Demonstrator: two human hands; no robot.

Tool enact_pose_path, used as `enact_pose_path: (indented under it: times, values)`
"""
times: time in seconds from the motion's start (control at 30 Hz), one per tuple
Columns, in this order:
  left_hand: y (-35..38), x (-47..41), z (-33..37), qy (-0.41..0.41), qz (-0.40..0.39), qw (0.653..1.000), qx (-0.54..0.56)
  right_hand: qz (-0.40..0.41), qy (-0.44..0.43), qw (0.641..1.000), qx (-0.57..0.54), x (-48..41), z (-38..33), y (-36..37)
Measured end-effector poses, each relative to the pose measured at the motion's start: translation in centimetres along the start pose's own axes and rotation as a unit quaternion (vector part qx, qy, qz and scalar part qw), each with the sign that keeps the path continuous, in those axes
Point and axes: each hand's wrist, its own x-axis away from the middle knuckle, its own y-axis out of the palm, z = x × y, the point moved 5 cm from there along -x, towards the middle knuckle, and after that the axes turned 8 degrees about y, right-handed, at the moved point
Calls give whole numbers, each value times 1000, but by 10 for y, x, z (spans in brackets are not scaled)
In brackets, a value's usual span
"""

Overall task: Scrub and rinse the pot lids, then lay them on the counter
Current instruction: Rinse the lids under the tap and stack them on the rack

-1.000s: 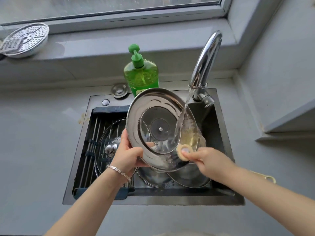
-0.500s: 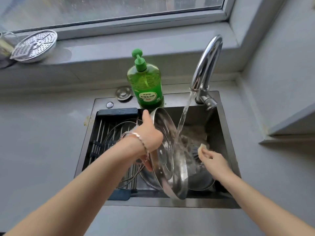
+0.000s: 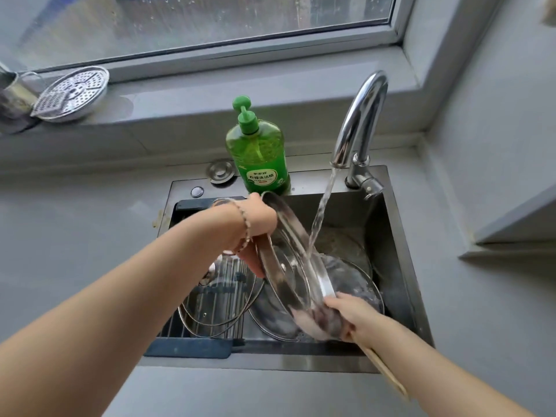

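My left hand (image 3: 255, 227) grips a steel pot lid (image 3: 285, 266) with a glass centre by its upper rim. The lid stands tilted on edge over the sink (image 3: 270, 359), and the water stream (image 3: 322, 212) from the faucet (image 3: 361, 115) runs down its face. My right hand (image 3: 352, 314) is at the lid's lower rim and holds a brush; its wooden handle (image 3: 388, 377) sticks out under my wrist, and the head is hidden. A glass lid (image 3: 210, 323) lies on the roll-up rack (image 3: 228, 284). Further steel lids (image 3: 270, 320) lie in the basin.
A green dish soap bottle (image 3: 258, 155) stands behind the sink, left of the faucet. A perforated steamer plate (image 3: 72, 93) and a metal cup (image 3: 12, 91) sit on the window sill. Grey counter (image 3: 75, 221) runs left and right of the sink.
The lid has turned from facing me to edge-on under the stream. My left hand rolled over its upper rim. My right hand dropped to the lid's lower rim.
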Motion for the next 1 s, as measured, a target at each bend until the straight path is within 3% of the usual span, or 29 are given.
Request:
enact_pose_path:
  times: [0.07,0.2,0.33,0.5,0.57,0.7,0.83,0.93,1.0]
  values:
    - [5,13,-18,-62,-22,989,132,50,-48,997,23,13,-9,-15]
    - [32,14,-56,-62,-34,962,264,144,-173,973,43,37,-35,-58]
    - [75,0,-89,-99,-28,937,335,286,-295,890,200,78,-72,-84]
    - [115,-18,-95,-105,-29,889,445,362,-399,795,281,129,-106,-82]
    - [113,-21,-94,-89,-2,881,464,370,-429,774,283,138,-111,-81]
    - [80,-11,-85,-11,53,901,430,356,-431,797,229,122,-106,-86]
    - [47,15,-62,45,61,934,349,347,-374,847,147,102,-88,-79]
    - [40,23,-51,17,41,949,313,308,-356,870,145,102,-72,-61]
    - [42,17,-49,-28,33,952,302,216,-344,898,169,104,-60,-40]
